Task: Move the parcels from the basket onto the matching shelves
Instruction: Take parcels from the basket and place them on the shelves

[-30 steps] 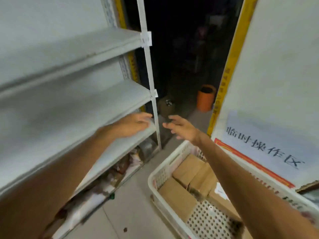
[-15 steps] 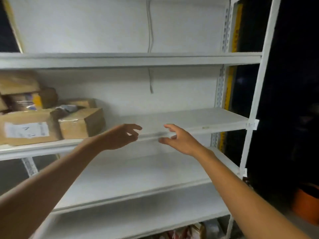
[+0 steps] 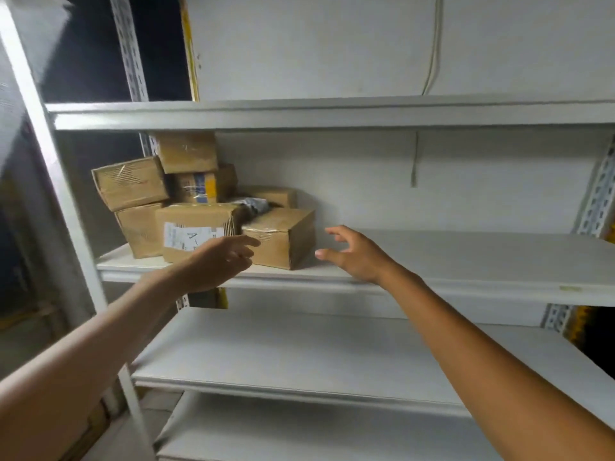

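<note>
Looks further left along the white shelving (image 3: pixel 332 114) than half a second ago, bringing the parcels (image 3: pixel 186 211) on the middle shelf (image 3: pixel 482 261) from the 9 o'clock edge toward centre. Piled at that shelf's 9 o'clock end. Left hand (image 3: pixel 219 261) grip loosely spread, empty, before the labelled box (image 3: pixel 196 231); right hand (image 3: pixel 357 257) grip splayed wide, empty, at 3 o'clock of the small box (image 3: pixel 283 237), not touching.

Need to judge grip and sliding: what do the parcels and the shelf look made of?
Parcels: brown corrugated cardboard, matte, creased at edges, sealed with glossy clear tape; one bears a white paper label. Shelf: probably sheet steel painted white, smooth satin finish, judging by its thin folded front lip and perforated uprights; not certain.
</note>
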Demonstrator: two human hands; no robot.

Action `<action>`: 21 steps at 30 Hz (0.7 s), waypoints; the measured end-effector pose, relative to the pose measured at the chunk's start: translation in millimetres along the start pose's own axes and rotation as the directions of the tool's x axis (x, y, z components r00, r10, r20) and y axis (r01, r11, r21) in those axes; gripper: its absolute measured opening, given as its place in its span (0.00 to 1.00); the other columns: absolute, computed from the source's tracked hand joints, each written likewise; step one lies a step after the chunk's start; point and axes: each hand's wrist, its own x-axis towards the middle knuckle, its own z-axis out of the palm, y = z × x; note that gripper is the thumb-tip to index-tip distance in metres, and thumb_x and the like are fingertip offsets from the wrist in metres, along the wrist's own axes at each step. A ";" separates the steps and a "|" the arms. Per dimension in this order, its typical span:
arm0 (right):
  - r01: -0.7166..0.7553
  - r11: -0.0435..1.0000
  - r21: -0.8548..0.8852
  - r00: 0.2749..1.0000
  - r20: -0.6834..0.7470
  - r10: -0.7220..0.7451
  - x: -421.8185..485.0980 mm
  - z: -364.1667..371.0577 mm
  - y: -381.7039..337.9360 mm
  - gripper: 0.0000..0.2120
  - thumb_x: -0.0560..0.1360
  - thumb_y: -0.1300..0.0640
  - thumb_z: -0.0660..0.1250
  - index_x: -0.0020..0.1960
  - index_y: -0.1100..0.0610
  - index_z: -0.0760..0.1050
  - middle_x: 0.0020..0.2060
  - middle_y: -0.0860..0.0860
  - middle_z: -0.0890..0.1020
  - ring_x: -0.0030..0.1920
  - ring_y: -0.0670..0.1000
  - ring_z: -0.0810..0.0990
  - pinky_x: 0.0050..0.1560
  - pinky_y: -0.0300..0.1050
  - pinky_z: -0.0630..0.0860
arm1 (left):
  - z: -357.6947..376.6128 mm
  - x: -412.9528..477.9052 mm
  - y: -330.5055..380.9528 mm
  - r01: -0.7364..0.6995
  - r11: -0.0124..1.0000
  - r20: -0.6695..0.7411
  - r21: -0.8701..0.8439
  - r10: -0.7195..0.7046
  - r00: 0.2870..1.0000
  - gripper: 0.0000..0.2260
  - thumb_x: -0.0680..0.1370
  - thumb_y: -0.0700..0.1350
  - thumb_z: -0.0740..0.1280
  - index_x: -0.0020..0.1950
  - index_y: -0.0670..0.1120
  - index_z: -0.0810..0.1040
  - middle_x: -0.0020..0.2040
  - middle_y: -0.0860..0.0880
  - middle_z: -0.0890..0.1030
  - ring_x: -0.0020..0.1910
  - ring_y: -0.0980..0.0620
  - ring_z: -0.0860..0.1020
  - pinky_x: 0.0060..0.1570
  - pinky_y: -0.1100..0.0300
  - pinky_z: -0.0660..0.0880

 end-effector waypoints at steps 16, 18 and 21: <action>-0.014 0.994 0.105 0.998 0.062 0.007 178.3 34.3 59.3 0.27 0.77 0.44 0.65 0.73 0.49 0.64 0.72 0.53 0.68 0.70 0.53 0.68 0.64 0.46 0.68 | 35.1 136.5 -79.4 -0.042 0.982 -0.023 0.185 0.047 0.999 0.17 0.80 0.46 0.63 0.68 0.55 0.72 0.67 0.51 0.74 0.62 0.53 0.74 0.57 0.64 0.71; -0.056 0.986 0.159 0.997 0.056 0.048 191.5 41.5 65.3 0.27 0.77 0.43 0.64 0.73 0.48 0.64 0.72 0.53 0.68 0.69 0.53 0.69 0.67 0.53 0.70 | 50.4 149.3 -85.7 -0.084 0.958 0.008 0.274 0.085 0.996 0.19 0.80 0.50 0.61 0.72 0.57 0.67 0.71 0.53 0.70 0.69 0.50 0.67 0.65 0.55 0.68; -0.123 0.970 0.210 0.992 0.025 0.121 207.3 56.0 74.6 0.28 0.77 0.41 0.64 0.73 0.49 0.63 0.71 0.52 0.69 0.68 0.54 0.70 0.64 0.56 0.73 | 66.3 163.6 -98.2 -0.096 0.941 -0.004 0.326 0.102 0.995 0.23 0.80 0.54 0.60 0.75 0.60 0.60 0.74 0.55 0.64 0.71 0.48 0.62 0.65 0.45 0.68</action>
